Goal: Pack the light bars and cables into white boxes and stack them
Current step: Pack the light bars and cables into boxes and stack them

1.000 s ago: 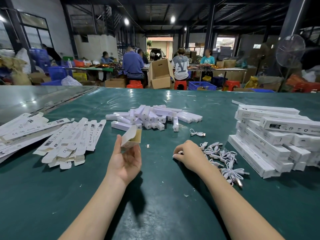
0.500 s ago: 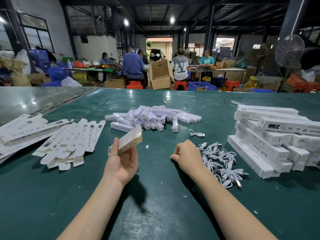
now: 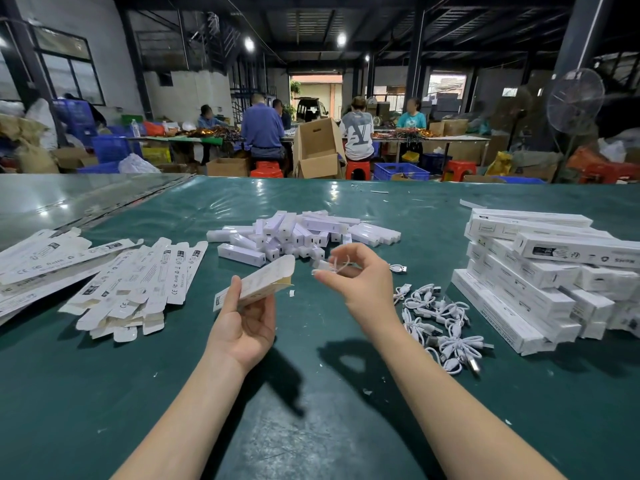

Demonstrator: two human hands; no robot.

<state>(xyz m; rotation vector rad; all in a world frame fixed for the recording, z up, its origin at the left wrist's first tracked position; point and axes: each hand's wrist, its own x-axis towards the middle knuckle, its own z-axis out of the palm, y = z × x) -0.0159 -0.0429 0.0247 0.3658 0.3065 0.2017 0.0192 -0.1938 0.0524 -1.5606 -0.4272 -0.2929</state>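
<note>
Your left hand grips a half-formed white box, fingers clenched around its near end, its open far end tilted up toward 1 o'clock. Your right hand hovers just beside that opening at 3 o'clock of it, fingers pinching a coiled white cable above the bench.

The light bars lie heaped at 12 o'clock, near the box's raised end. Flat unfolded boxes fan out at 9 o'clock, well apart from your left wrist. Loose cables sprawl at 3 o'clock, touching the foot of the stacked packed boxes, which runs to the right edge of view. From 5 to 7 o'clock, around your forearms, the green surface lies bare apart from small white scraps.
</note>
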